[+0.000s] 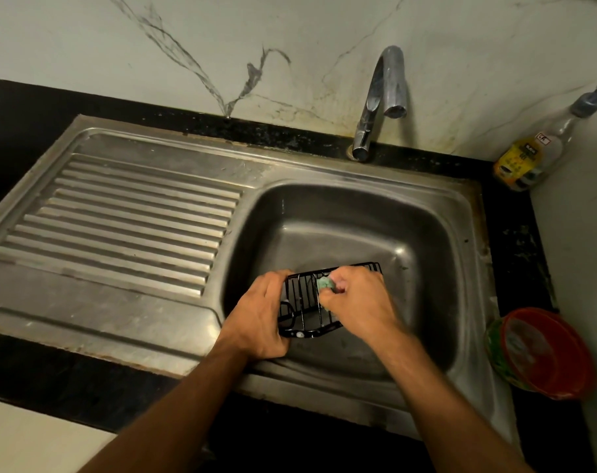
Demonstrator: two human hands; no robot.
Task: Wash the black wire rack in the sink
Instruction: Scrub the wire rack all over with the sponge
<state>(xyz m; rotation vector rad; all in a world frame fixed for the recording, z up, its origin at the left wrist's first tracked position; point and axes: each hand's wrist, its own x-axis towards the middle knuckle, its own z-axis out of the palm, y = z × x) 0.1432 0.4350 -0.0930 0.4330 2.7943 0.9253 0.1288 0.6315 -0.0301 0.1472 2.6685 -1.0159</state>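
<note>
Both forearms reach over the sink (460, 233): left hand (259, 315) grasps the black wire rack (307, 302), right hand (355, 302) pinches a green scrubber (324, 284). Best to steady the rack, scrubbing each wire.

The black wire rack (307, 302) is small, with thin parallel bars and a glossy rim, held tilted over the sink's (460, 213) front-left corner.

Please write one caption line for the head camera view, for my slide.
Left hand holds the black wire rack over the steel sink; right hand scrubs it with a green sponge.
</note>
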